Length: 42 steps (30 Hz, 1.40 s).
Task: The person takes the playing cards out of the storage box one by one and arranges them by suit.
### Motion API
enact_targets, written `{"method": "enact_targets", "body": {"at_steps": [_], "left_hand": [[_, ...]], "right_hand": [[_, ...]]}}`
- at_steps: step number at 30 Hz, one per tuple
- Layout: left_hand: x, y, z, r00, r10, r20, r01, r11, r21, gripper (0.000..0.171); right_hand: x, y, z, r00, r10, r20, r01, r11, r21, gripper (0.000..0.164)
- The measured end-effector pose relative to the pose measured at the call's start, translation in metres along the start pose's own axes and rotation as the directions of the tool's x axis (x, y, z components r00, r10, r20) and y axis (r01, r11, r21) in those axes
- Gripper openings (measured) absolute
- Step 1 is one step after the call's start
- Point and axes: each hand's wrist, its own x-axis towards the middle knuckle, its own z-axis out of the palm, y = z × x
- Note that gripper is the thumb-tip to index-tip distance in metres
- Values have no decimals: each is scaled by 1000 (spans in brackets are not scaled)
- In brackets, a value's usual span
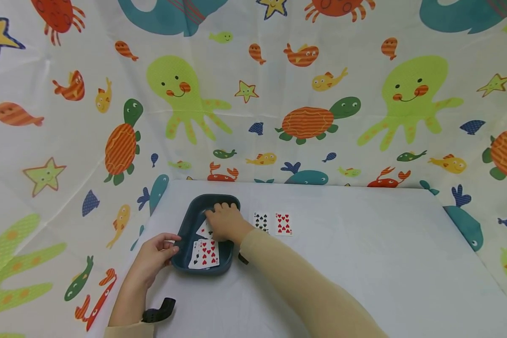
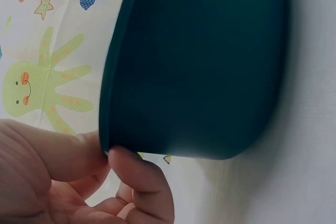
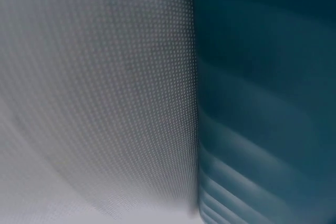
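Note:
A dark teal plastic bin point(image 1: 203, 272) stands on the white table. My left hand point(image 1: 155, 253) pinches its left rim; in the left wrist view, that hand's thumb and index finger point(image 2: 142, 171) meet at the edge of the bin point(image 2: 199, 66). My right hand point(image 1: 227, 222) reaches inside the bin's far half, over a diamond playing card point(image 1: 203, 229) it partly covers. Its fingertips are hidden, so I cannot tell whether they grip that card. Nearer to me in the bin, a hearts card point(image 1: 210, 254) overlaps a spades card point(image 1: 194, 259).
Just right of the bin, a black-suited card point(image 1: 260, 220) and a hearts card point(image 1: 283, 224) lie face up side by side on the table point(image 1: 363, 253). A cloth printed with sea animals point(image 1: 245, 103) hangs behind and to the sides.

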Motion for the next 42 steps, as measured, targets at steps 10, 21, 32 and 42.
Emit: {"method": "enact_targets", "body": {"at_steps": [10,21,32,42], "left_hand": [[0,1,0,1000,-1,-1,1,1000,-3,36],[-1,1,1,1000,-7,-1,7,1000,4,36],[0,2,1,1000,-15,-3,15,1000,0,36],[0,0,1,1000,-10,0,10,1000,4,37]], "right_hand": [[-3,2,-2,999,4,-43,-1,998,63,81],[-1,7,-5,996,-17,-86,30,987,158,85],[-5,17,-16,992,-56,-112,84,961,264,86],[-20,31,-26,989,-32,-142,85,922,378,87]]}}
